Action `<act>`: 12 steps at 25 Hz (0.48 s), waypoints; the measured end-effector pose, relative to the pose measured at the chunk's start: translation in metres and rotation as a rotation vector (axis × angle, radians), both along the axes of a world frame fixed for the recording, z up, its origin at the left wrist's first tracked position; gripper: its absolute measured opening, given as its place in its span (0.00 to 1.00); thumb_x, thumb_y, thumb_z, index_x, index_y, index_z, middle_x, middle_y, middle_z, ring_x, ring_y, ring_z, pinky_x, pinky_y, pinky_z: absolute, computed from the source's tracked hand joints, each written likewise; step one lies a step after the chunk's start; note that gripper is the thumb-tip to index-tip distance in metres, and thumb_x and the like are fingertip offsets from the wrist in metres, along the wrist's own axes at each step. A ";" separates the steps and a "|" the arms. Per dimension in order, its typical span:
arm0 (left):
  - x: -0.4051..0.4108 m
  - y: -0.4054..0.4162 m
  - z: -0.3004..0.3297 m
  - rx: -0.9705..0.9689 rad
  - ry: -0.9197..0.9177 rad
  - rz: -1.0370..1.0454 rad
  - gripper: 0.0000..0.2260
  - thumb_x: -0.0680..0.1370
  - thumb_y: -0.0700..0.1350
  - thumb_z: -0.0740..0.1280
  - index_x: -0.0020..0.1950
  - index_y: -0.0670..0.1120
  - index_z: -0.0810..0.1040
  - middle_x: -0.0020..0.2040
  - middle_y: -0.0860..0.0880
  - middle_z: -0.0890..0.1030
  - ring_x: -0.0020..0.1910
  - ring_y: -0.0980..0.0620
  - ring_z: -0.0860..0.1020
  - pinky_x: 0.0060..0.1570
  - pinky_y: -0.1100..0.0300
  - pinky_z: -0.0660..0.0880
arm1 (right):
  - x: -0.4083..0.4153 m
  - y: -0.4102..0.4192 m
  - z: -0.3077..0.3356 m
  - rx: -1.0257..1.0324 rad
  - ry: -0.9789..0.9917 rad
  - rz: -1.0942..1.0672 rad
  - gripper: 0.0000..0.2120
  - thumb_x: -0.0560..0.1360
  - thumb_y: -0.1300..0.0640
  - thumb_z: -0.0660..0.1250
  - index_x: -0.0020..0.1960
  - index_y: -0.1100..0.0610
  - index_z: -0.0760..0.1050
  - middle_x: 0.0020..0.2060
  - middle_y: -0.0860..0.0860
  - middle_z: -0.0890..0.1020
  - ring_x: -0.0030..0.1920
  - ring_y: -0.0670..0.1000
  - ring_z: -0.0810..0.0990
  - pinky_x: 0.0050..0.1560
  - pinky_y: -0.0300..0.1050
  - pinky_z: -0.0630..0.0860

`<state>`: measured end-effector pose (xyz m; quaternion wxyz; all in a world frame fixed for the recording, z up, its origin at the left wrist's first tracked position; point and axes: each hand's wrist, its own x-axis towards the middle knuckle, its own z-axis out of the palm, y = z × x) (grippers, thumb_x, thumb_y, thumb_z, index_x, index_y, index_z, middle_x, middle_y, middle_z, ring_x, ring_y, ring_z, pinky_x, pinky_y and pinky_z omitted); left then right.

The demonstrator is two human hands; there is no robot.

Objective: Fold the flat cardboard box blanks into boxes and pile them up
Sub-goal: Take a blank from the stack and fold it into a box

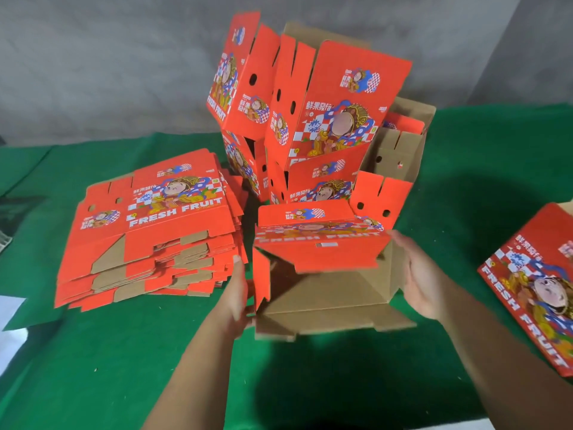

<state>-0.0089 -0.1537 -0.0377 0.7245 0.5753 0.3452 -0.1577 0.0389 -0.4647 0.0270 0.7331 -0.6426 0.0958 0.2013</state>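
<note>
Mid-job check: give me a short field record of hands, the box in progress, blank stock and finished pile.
left hand: open, flat against the left flap
right hand: open, at the right side
box in progress: half-folded red printed cardboard box, brown inside up
blank stock: stack of flat red cardboard blanks, left on green table cover
finished pile: leaning red folded boxes behind

Cardboard crowds the green surface [124,352] on three sides

A stack of flat blanks [148,231] stands on the left, a leaning pile of folded boxes [310,119] blocks the back, and another box [533,287] lies at the right edge; open cloth remains along the near side and between the half-folded box [322,274] and that right-hand box.
</note>
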 end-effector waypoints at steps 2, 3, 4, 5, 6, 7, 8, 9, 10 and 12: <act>0.004 -0.001 0.014 -0.080 -0.060 -0.036 0.46 0.72 0.81 0.49 0.62 0.47 0.86 0.60 0.40 0.85 0.58 0.37 0.84 0.54 0.42 0.82 | -0.001 -0.001 0.005 0.001 -0.025 0.122 0.31 0.78 0.29 0.53 0.76 0.41 0.69 0.71 0.47 0.78 0.73 0.52 0.75 0.78 0.62 0.62; 0.006 -0.002 0.021 -0.116 -0.081 -0.055 0.46 0.71 0.82 0.50 0.65 0.48 0.84 0.61 0.40 0.84 0.58 0.36 0.84 0.52 0.44 0.82 | -0.001 -0.002 0.007 -0.038 -0.033 0.157 0.35 0.75 0.26 0.51 0.78 0.40 0.65 0.74 0.47 0.75 0.75 0.52 0.72 0.77 0.64 0.62; 0.007 -0.002 0.029 -0.147 -0.092 -0.070 0.47 0.69 0.82 0.52 0.68 0.48 0.81 0.62 0.39 0.84 0.59 0.35 0.83 0.51 0.45 0.82 | 0.000 -0.003 0.010 -0.097 -0.057 0.175 0.38 0.74 0.25 0.53 0.80 0.38 0.60 0.78 0.46 0.70 0.77 0.52 0.68 0.78 0.66 0.60; 0.008 -0.004 0.034 -0.169 -0.104 -0.086 0.48 0.68 0.83 0.54 0.71 0.49 0.79 0.64 0.38 0.83 0.60 0.35 0.82 0.53 0.44 0.81 | 0.002 -0.005 0.013 -0.164 -0.100 0.189 0.40 0.74 0.25 0.58 0.82 0.36 0.53 0.80 0.44 0.65 0.79 0.51 0.65 0.78 0.67 0.60; 0.009 -0.005 0.039 -0.178 -0.135 -0.116 0.48 0.67 0.83 0.58 0.73 0.50 0.76 0.67 0.38 0.81 0.63 0.34 0.81 0.57 0.40 0.80 | 0.003 -0.006 0.019 -0.229 -0.155 0.208 0.41 0.75 0.29 0.64 0.82 0.34 0.49 0.80 0.42 0.64 0.79 0.50 0.65 0.77 0.67 0.62; 0.009 -0.006 0.041 -0.165 -0.175 -0.149 0.49 0.66 0.82 0.62 0.77 0.51 0.72 0.71 0.39 0.78 0.66 0.35 0.79 0.63 0.37 0.78 | 0.005 -0.007 0.024 -0.281 -0.202 0.226 0.40 0.78 0.35 0.67 0.82 0.33 0.49 0.78 0.41 0.67 0.77 0.50 0.69 0.75 0.68 0.65; 0.010 -0.007 0.045 -0.148 -0.213 -0.164 0.51 0.65 0.80 0.68 0.80 0.53 0.66 0.75 0.40 0.74 0.67 0.37 0.78 0.64 0.37 0.77 | 0.009 -0.009 0.030 -0.322 -0.226 0.225 0.35 0.80 0.41 0.68 0.80 0.32 0.53 0.75 0.42 0.72 0.73 0.51 0.73 0.72 0.68 0.69; 0.012 -0.005 0.049 -0.151 -0.248 -0.161 0.53 0.63 0.75 0.74 0.82 0.54 0.61 0.75 0.41 0.73 0.61 0.41 0.81 0.59 0.41 0.81 | 0.013 -0.011 0.034 -0.352 -0.233 0.222 0.29 0.82 0.42 0.67 0.77 0.29 0.58 0.72 0.43 0.75 0.71 0.51 0.76 0.70 0.68 0.71; 0.014 -0.002 0.054 -0.178 -0.280 -0.149 0.52 0.64 0.68 0.78 0.82 0.53 0.60 0.68 0.40 0.79 0.48 0.47 0.83 0.50 0.47 0.84 | 0.015 -0.014 0.040 -0.374 -0.232 0.219 0.24 0.81 0.39 0.66 0.74 0.28 0.62 0.71 0.43 0.77 0.70 0.51 0.77 0.70 0.66 0.71; 0.021 0.003 0.065 -0.213 -0.288 -0.146 0.35 0.69 0.58 0.76 0.72 0.46 0.71 0.45 0.44 0.85 0.29 0.54 0.76 0.37 0.55 0.85 | 0.021 -0.020 0.050 -0.403 -0.182 0.212 0.23 0.73 0.25 0.65 0.66 0.25 0.72 0.68 0.40 0.79 0.65 0.46 0.81 0.67 0.62 0.75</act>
